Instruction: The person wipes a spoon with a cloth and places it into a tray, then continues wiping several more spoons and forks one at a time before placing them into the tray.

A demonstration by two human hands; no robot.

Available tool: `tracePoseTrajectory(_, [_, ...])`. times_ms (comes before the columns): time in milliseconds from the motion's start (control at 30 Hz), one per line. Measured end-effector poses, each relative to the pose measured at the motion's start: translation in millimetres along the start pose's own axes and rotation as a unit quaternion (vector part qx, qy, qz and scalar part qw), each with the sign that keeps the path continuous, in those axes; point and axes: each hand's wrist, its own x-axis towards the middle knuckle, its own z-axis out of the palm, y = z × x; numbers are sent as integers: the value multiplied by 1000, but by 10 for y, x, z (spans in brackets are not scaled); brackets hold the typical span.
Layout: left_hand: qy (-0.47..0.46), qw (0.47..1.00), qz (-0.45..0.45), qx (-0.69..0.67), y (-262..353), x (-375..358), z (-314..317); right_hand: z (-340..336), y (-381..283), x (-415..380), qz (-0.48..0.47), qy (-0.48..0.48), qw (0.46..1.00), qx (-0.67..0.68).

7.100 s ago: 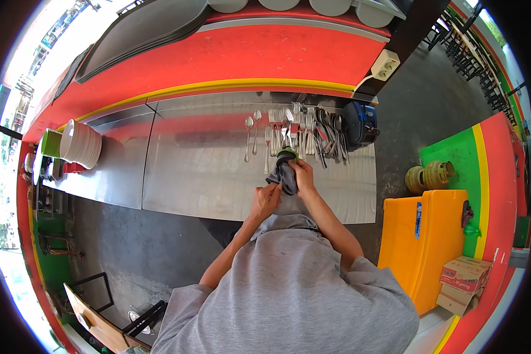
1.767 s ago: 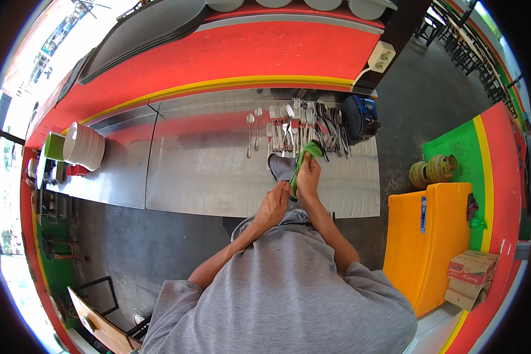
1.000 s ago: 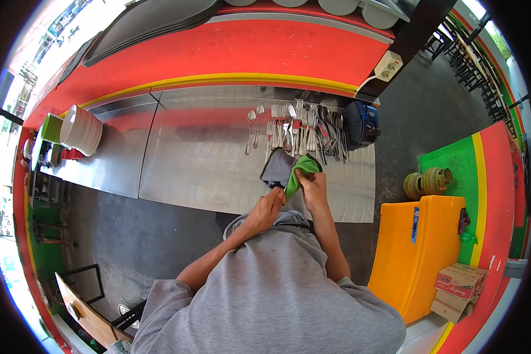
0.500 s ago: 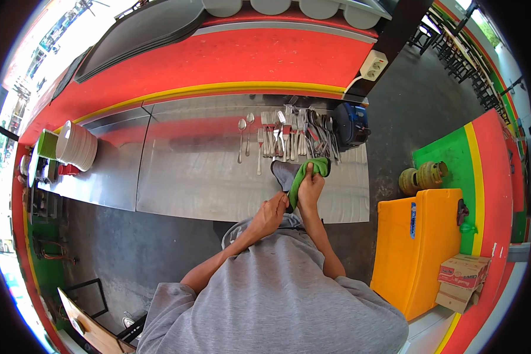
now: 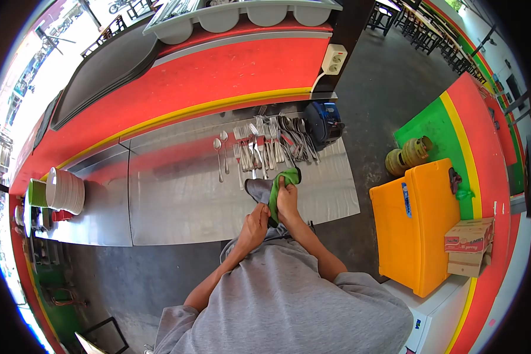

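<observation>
A green and grey cloth (image 5: 274, 194) is between my two hands, above the front part of the steel table (image 5: 177, 206). My right hand (image 5: 287, 202) is closed around its green part, thumb on top. Lower and to the left, my left hand (image 5: 256, 224) is closed with its fingers pinched at the cloth's lower edge; any utensil inside the cloth is hidden. Just beyond the cloth lie several forks (image 5: 259, 144) and spoons (image 5: 301, 133) in a dense group. Two spoons (image 5: 219, 154) and a fork (image 5: 239, 162) lie at its left side.
A blue and black case (image 5: 324, 125) stands right of the cutlery. At the table's left end are stacked white plates (image 5: 65, 190) and a green container (image 5: 37, 193). Dark trays (image 5: 109, 71) rest on the red ledge. An orange box (image 5: 416, 227) and gas cylinders (image 5: 409, 155) are at right.
The camera view has turned and shifted, so the table and cutlery appear tilted and farther left. Both hands still hold the cloth in nearly the same grip.
</observation>
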Motion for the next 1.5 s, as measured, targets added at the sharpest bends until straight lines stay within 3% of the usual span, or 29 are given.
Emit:
tracePoseTrajectory(133, [1,1000,25,12,3,44,-2,-27,20,50,-31,29,999,-15])
tracePoseTrajectory(233, [28,999,28,-16,-201,11,-2,66,-45,46,-92,3,995,-33])
tracePoseTrajectory(400, [41,999,1,-11,-341,-50,-104,61,62,32,-75,-70,992,-70])
tracePoseTrajectory(633, [35,999,33,-15,-252,-84,-128,193,148,-25,-82,21,996,-21])
tracePoseTrajectory(800, [-7,1000,-6,11,-130,-148,-161,111,274,31,-70,39,997,-12])
tracePoseTrajectory(933, [47,998,15,-31,-315,-201,-170,241,182,-41,-93,-41,995,-5])
tracePoseTrajectory(1100, [51,996,-63,-46,-454,-217,-187,270,210,-45,-69,-143,986,43])
tracePoseTrajectory(1233, [48,998,0,-38,-426,-201,-219,271,313,-51,-107,-38,992,-53])
tracePoseTrajectory(1500, [7,999,8,-34,-307,-189,-492,444,341,-164,-62,29,997,-45])
